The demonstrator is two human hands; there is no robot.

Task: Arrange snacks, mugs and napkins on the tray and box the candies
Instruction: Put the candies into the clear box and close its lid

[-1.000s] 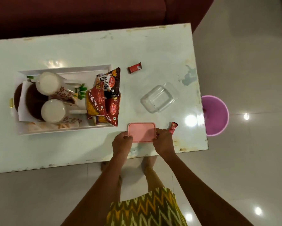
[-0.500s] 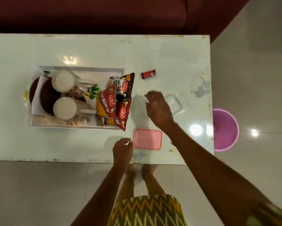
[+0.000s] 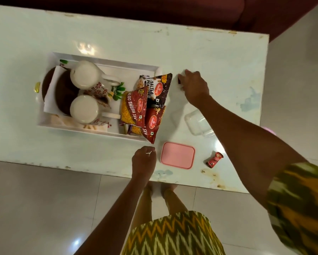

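- On the right half of the white painted table (image 3: 218, 52), at 11 o'clock from the clear rectangular plastic box (image 3: 196, 124), lies a small dark-wrapped candy (image 3: 179, 82). Only a sliver of it shows.
- The right hand (image 3: 194, 87) covers this candy, forefinger and thumb curled round it in a narrow pinch. Whether it has left the tabletop cannot be told.
- A crumpled red-wrapped candy (image 3: 214, 159) lies untouched at 5 o'clock from the box, near the table's front edge.
- The box stands mouth-up, partly hidden by the right forearm. It sits between the two candies, which probably keeps each carry short.
- The flat pink plastic lid (image 3: 177, 155) lies apart at 7 o'clock from the box, leaving the mouth free until both candies are in.
- The left hand (image 3: 144, 159) rests at 9 o'clock from the lid, just beside it. Its fingers are loosely curled and hold nothing evident, so it is likely waiting to take the lid.
- The white rectangular tray (image 3: 99, 61), at 9 o'clock from the box, carries two white floral mugs (image 3: 84, 75) and a white paper napkin (image 3: 50, 92). Red and yellow snack packets (image 3: 145, 107) overhang its right rim. That part of the task appears finished.
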